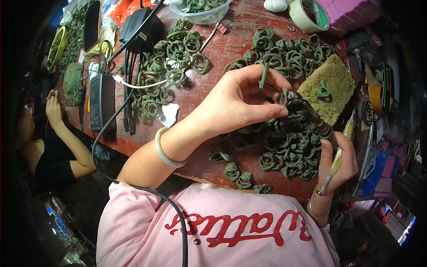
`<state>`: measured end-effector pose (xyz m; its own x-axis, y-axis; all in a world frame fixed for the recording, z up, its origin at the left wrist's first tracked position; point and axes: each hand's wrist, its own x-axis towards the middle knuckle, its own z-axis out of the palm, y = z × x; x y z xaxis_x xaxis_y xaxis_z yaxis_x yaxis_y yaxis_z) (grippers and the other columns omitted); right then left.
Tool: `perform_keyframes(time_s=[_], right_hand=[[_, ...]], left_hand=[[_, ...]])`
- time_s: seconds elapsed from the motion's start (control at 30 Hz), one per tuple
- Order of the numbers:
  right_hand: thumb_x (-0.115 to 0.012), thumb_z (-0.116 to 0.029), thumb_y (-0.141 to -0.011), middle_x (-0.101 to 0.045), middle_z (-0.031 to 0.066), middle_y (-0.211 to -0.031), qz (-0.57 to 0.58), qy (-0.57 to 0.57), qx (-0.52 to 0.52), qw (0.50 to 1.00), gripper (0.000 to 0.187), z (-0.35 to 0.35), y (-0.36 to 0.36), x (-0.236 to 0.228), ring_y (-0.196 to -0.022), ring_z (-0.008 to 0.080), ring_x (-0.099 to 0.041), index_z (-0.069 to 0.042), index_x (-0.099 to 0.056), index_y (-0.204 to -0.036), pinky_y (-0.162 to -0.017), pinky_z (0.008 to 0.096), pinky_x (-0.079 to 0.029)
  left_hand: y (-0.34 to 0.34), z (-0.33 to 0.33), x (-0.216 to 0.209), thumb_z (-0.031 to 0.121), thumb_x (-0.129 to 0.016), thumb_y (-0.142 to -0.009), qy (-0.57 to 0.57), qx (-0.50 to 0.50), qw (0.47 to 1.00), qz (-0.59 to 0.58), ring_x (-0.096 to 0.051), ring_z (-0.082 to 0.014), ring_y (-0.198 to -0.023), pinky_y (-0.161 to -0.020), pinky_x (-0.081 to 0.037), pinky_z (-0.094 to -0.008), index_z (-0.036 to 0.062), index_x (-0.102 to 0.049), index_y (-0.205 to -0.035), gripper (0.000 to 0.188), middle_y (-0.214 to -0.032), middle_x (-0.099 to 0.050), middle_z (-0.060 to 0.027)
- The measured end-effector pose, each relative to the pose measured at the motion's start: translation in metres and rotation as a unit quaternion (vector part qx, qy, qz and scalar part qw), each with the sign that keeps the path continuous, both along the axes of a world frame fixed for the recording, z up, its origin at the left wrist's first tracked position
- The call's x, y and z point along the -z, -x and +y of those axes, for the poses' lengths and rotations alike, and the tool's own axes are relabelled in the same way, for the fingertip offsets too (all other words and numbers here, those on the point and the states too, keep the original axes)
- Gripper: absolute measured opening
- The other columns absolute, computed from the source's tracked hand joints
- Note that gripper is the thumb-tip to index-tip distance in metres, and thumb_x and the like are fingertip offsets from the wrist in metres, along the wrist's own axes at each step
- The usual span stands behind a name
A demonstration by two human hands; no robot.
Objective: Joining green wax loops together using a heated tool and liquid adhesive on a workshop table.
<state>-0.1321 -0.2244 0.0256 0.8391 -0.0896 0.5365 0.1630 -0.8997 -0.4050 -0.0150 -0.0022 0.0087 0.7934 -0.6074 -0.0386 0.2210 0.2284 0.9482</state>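
Pinched between the thumb and fingers of my left hand (pixel 244 102) is a small dark green wax-like ring (pixel 283 95). Another green ring (pixel 263 74) hangs over a finger of the same hand. My right hand (pixel 340 155) grips a dark-handled, iron-like tool (pixel 325 130), its thin tip pointing up-left toward the held ring. A slim yellow-handled tool (pixel 338 156) also lies in the right hand's grip. Below both hands spreads a large heap of green rings (pixel 293 149). To the right sits a yellowish sponge-like pad (pixel 340 84) with a green piece (pixel 324 91) on it.
More green rings (pixel 153 66) lie at left among cables and a black adapter (pixel 102 104). At the back are a black box (pixel 141 27), a clear tub (pixel 200 18) and a tape roll (pixel 307 17). Far left, another person's hand (pixel 54 109) shows. A cable (pixel 181 218) crosses my shirt.
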Motion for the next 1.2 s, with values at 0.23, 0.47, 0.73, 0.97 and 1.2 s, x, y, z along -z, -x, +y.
perform_keyframes(time_s=[0.23, 0.47, 0.73, 0.97, 1.2], right_hand=[[-0.075, -0.026, -0.082, -0.065, 0.0091, -0.076, -0.03, -0.023, 0.031, 0.999, 0.03, -0.0025, 0.0042, 0.0012, -0.064, 0.0221, -0.062, 0.001, -0.065, -0.092, -0.06, 0.0302, -0.049], [-0.074, -0.026, -0.083, -0.065, 0.0094, -0.077, -0.03, -0.048, 0.031, 0.998, 0.031, -0.005, 0.0065, 0.0033, -0.065, 0.022, -0.062, 0.002, -0.064, -0.094, -0.061, 0.0302, -0.049], [-0.073, -0.025, -0.083, -0.065, 0.0092, -0.077, -0.028, -0.05, 0.027, 0.998, 0.031, -0.0052, 0.0066, 0.0032, -0.066, 0.0212, -0.062, 0.002, -0.064, -0.094, -0.062, 0.0297, -0.049], [-0.073, -0.026, -0.083, -0.065, 0.0093, -0.077, -0.028, -0.052, 0.026, 0.998, 0.031, -0.0045, 0.0056, 0.0029, -0.066, 0.0208, -0.062, 0.002, -0.064, -0.094, -0.062, 0.0293, -0.049], [-0.074, -0.025, -0.083, -0.065, 0.0093, -0.078, -0.024, -0.043, 0.021, 0.999, 0.031, -0.0042, 0.0062, 0.0011, -0.066, 0.0209, -0.062, 0.002, -0.064, -0.093, -0.061, 0.0294, -0.049]], left_hand=[[0.001, -0.0018, -0.004, -0.01, -0.066, -0.08, 0.019, 0.01, 1.0, 0.017, -0.06, -0.0136, -0.097, -0.085, -0.054, -0.0282, -0.0013, -0.057, -0.109, 0.032, -0.112, -0.058, -0.0079], [0.0004, -0.0009, -0.0045, -0.011, -0.064, -0.082, 0.041, 0.021, 0.999, 0.014, -0.059, -0.015, -0.101, -0.085, -0.055, -0.0289, -0.002, -0.053, -0.115, 0.036, -0.117, -0.056, -0.0105], [0.0, -0.002, -0.0015, -0.012, -0.063, -0.082, 0.05, 0.017, 0.999, -0.011, -0.057, -0.0165, -0.108, -0.086, -0.055, -0.0292, -0.0022, -0.052, -0.117, 0.039, -0.119, -0.054, -0.0113], [0.0, -0.0017, -0.002, -0.013, -0.063, -0.082, 0.046, 0.019, 0.999, -0.015, -0.056, -0.0171, -0.111, -0.087, -0.055, -0.0295, -0.0018, -0.052, -0.117, 0.039, -0.119, -0.053, -0.0099], [-0.0003, -0.0016, -0.0025, -0.013, -0.062, -0.081, 0.045, 0.023, 0.999, -0.007, -0.056, -0.0184, -0.112, -0.086, -0.055, -0.029, -0.0018, -0.052, -0.116, 0.037, -0.119, -0.053, -0.0098]])
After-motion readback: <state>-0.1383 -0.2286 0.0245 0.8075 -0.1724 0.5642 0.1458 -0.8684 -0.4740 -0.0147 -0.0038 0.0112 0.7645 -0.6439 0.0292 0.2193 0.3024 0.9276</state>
